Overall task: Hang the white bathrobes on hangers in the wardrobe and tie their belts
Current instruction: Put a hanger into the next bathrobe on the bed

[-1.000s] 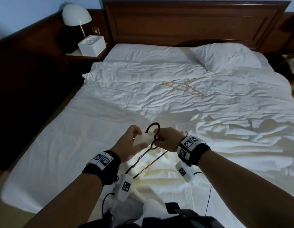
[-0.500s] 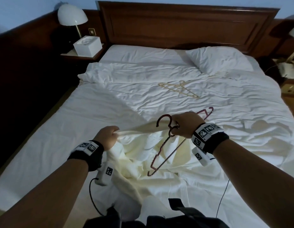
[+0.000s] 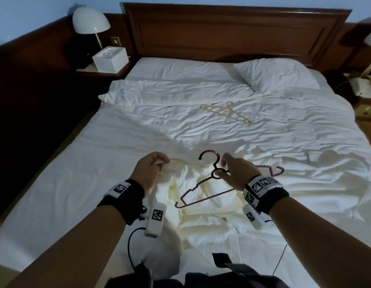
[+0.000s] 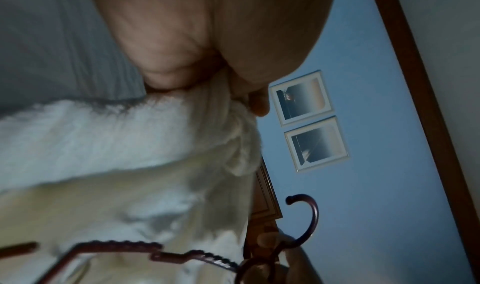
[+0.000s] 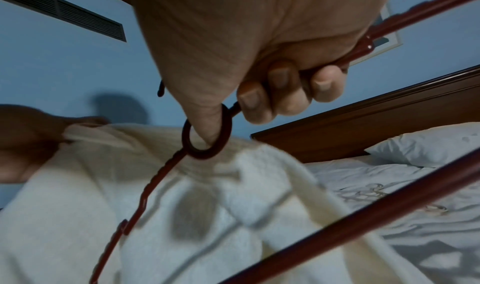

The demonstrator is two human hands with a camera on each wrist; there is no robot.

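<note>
Head view: left hand [image 3: 148, 173] curled, pinching edge of cream bathrobe [image 3: 193, 192] bunched on bed [image 3: 80, 183], near foot end. Right hand [image 3: 235, 173] gripping dark red hanger [image 3: 201, 190] at neck below hook, held over bathrobe, hook up. Second dark red hanger [image 3: 274, 170] partly hidden behind right wrist, flat on bed. Pale hanger [image 3: 225, 112] further up bed, well apart from both hands. Pillow [image 3: 276, 76] at right by headboard [image 3: 232, 32]; lamp [image 3: 90, 22] and white box [image 3: 109, 58] on nightstand at left. Left wrist view: fingers [image 4: 166, 58] folded tight on fuzzy bathrobe fabric [image 4: 116, 136], bathrobe draped below palm; hanger [image 4: 303, 218] hook in lower frame, two framed pictures [image 4: 309, 119] on blue wall. Right wrist view: fingers [image 5: 278, 87] wrapped round hanger [image 5: 207, 136] neck, thumb through ring under hook; bathrobe [image 5: 207, 206] hanging below hanger, left hand [image 5: 28, 142] clutching its edge at left. Pillow [image 5: 428, 144] and bed behind.
</note>
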